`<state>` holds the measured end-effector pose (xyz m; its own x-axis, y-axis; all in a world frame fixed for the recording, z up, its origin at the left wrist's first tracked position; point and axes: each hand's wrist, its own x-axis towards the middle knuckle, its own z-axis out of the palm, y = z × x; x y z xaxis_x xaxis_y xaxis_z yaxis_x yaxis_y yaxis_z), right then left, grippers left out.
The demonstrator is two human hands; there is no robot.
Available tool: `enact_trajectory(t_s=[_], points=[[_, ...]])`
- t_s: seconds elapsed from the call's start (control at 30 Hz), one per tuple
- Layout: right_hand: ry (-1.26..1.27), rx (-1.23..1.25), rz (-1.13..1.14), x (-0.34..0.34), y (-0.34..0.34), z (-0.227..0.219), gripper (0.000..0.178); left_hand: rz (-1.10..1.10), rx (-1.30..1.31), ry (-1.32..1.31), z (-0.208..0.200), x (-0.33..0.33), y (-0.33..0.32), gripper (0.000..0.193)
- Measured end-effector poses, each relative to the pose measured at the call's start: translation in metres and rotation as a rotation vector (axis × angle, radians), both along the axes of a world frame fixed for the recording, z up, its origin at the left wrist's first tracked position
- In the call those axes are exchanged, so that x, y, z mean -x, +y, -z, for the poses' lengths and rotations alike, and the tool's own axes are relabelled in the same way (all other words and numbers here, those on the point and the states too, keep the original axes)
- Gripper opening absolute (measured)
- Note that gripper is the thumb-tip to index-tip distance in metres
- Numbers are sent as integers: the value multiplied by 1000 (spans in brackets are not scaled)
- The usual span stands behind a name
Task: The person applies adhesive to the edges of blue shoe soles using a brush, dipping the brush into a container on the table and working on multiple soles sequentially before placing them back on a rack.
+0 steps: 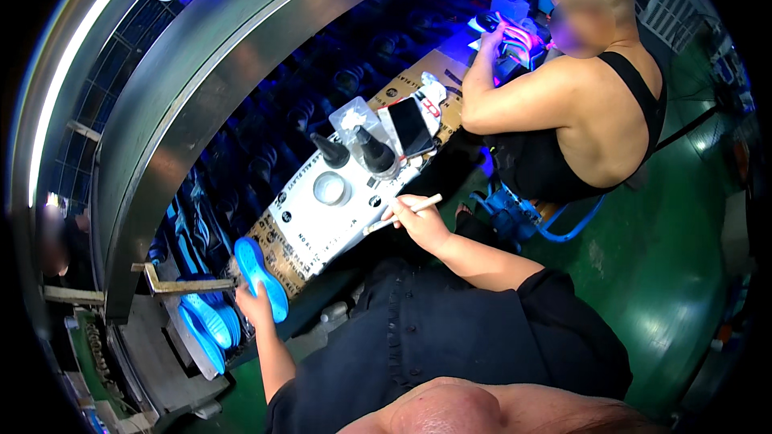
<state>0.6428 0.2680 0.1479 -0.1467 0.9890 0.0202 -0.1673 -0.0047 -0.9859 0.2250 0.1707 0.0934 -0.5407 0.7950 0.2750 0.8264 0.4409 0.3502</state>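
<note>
My left hand (255, 306) is closed on the edge of a bright blue shoe sole (265, 280), which is tilted upright at the near left end of the worktop. My right hand (421, 223) pinches a slim brush with a pale handle (426, 202); its tip points left, over the edge of the white sheet (310, 229). On that sheet stands a small round dish (330, 189), apart from the brush. Behind the dish are two bottles with dark cone-shaped tops, one on the left (330, 151) and one on the right (375, 153).
More blue soles (211, 323) lie stacked at the left, beside a metal bracket (189, 285). Beyond the bottles are a clear plastic tub (354, 118) and a phone (411, 126). Printed cardboard (277, 261) covers the worktop. A co-worker (575, 104) sits at the right, handling things under purple light.
</note>
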Motion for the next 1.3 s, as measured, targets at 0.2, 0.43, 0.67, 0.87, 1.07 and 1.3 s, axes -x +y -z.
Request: enact_trajectory(t_s=[0.2, 0.43, 0.67, 0.87, 1.07, 1.3], points=[[-1, -19, -80, 29, -9, 0, 32, -316, 189, -1059, 28, -4, -56, 60], [-47, 32, -22, 39, -21, 1, 27, -295, -210, -1816, 61, 27, -50, 19], [-7, 65, -23, 52, -27, -15, 32, -33, -663, -1359, -37, -90, -37, 29], [-74, -219, -236, 72, -22, -33, 25, 179, -550, -981, -60, -118, -35, 43], [-249, -574, -282, 96, -33, -50, 19, 328, -534, -873, -82, -140, -29, 43], [-343, -823, -236, 104, -37, -38, 17, 399, -557, -870, -87, -146, -28, 44]])
